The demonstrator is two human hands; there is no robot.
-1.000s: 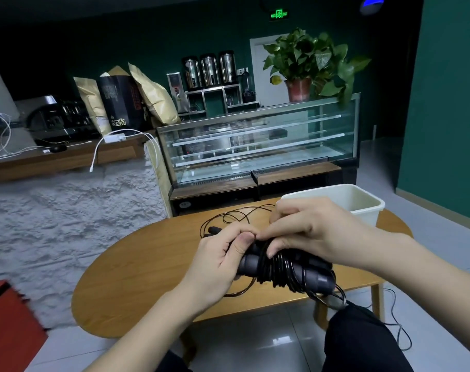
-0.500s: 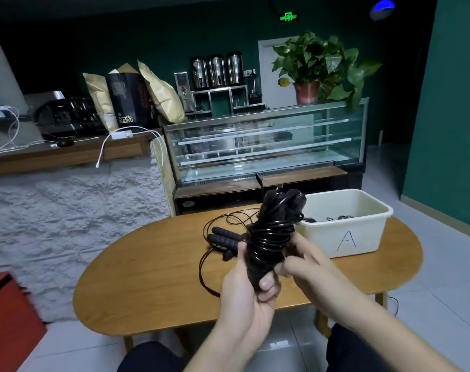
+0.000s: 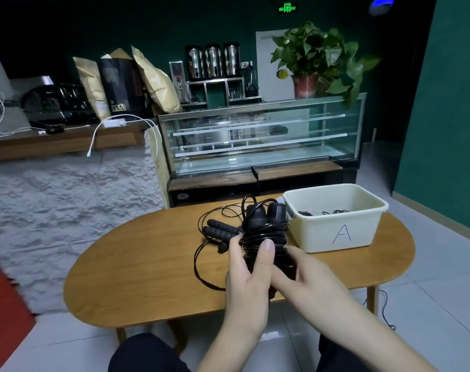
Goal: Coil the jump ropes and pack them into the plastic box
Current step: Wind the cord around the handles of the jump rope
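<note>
While one jump rope (image 3: 264, 232) is already wound into a tight bundle around its two handles, it has not yet gone into the plastic box (image 3: 336, 232). The left hand (image 3: 248, 280) grips the bundle upright from below, its fingers (image 3: 266, 253) clenched around the lower part with the thumb pressed over the wraps. The right hand (image 3: 306, 277) is at the bundle's lower right side, touching it; whether its fingers are pinching the cord end or only steadying it I cannot tell, since they are hidden behind the bundle. The bundle hangs above the wooden surface (image 3: 148, 264), just left of the box, which sits at the right end and is marked with a letter A.

Inside the box, dark cords show near the bottom, so at least one rope seems packed already. A second rope (image 3: 220, 232) lies on the surface behind the hands, its handles side by side and its cord sprawled in loose loops, still uncoiled. By my judgement the task is partly done: this bundle needs securing and dropping in, then the loose rope needs coiling and packing.
</note>
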